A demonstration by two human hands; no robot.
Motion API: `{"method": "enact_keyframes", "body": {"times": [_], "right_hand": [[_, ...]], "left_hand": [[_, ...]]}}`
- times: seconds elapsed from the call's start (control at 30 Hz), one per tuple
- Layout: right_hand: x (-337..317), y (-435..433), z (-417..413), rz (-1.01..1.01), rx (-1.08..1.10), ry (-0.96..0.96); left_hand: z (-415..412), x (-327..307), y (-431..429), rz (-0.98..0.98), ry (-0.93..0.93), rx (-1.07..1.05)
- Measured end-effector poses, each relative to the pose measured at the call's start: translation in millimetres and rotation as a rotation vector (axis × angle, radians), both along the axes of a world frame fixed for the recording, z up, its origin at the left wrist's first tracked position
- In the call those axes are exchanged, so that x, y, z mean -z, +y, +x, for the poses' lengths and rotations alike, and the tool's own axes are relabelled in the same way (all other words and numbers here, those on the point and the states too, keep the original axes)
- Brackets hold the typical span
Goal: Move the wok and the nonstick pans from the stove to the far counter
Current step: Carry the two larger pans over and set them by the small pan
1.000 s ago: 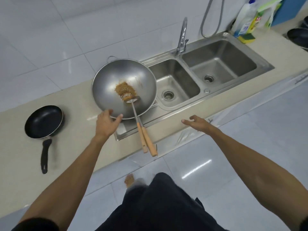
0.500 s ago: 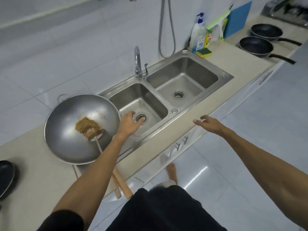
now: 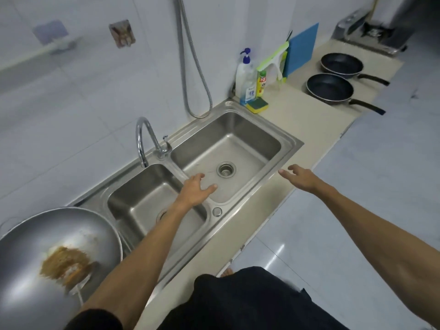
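The steel wok (image 3: 28,239) sits at the lower left on the counter beside the sink, with brown food (image 3: 63,263) and a spatula in it. Two black nonstick pans stand on the beige counter at the upper right, one nearer (image 3: 329,88) and one behind it (image 3: 341,63), handles pointing right. The stove (image 3: 371,35) is at the top right corner. My left hand (image 3: 196,189) hovers over the divider of the double sink, fingers spread, empty. Out over the counter's front edge, my right hand (image 3: 300,177) is also open and empty.
A double steel sink (image 3: 289,141) with a tap (image 3: 146,139) fills the middle. Soap bottle (image 3: 245,79), green-yellow sponge (image 3: 257,106), squeegee and blue board (image 3: 301,48) stand against the tiled wall. White tiled floor lies to the right.
The view has swung right along the counter. My left hand has left the wok's rim and moved right over the sink; the wok and left pan slid out toward the left.
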State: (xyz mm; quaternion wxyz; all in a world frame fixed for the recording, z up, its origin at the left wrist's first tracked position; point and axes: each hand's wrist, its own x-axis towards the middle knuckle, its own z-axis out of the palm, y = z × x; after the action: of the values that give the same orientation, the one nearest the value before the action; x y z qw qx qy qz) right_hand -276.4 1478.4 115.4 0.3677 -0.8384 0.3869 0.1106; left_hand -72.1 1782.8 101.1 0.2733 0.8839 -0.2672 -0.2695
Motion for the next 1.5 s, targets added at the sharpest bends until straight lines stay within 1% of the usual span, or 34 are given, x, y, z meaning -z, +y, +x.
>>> {"method": "enact_keyframes", "body": {"times": [0.13, 0.3, 0.57, 0.73, 0.9, 1.23, 1.4, 1.5], "right_hand": [[3, -47, 3, -0.01, 0.033, -0.004], [6, -126, 1, -0.054, 0.046, -0.005], [-4, -301, -28, -0.133, 0.02, 0.014], [-15, -415, -59, -0.171, 0.001, 0.044], [-21, -511, -74, -0.196, -0.017, 0.082], [-5, -670, -40, -0.212, -0.021, 0.071], [2, -752, -10, -0.164, -0.022, 0.137], [6, -806, 12, -0.166, 0.033, 0.156]], "left_hand": [[10, 7, -59, 0.074, 0.007, 0.054], [14, 11, -142, 0.089, -0.034, 0.079], [-14, -1, -322, 0.01, -0.034, 0.1], [-48, -6, -445, 0.005, -0.056, 0.11], [-65, -9, -544, 0.004, -0.08, 0.093], [-36, 10, -715, 0.049, -0.143, 0.129], [-9, 17, -787, 0.09, -0.069, 0.079], [9, 24, -826, 0.105, -0.054, 0.055]]}}
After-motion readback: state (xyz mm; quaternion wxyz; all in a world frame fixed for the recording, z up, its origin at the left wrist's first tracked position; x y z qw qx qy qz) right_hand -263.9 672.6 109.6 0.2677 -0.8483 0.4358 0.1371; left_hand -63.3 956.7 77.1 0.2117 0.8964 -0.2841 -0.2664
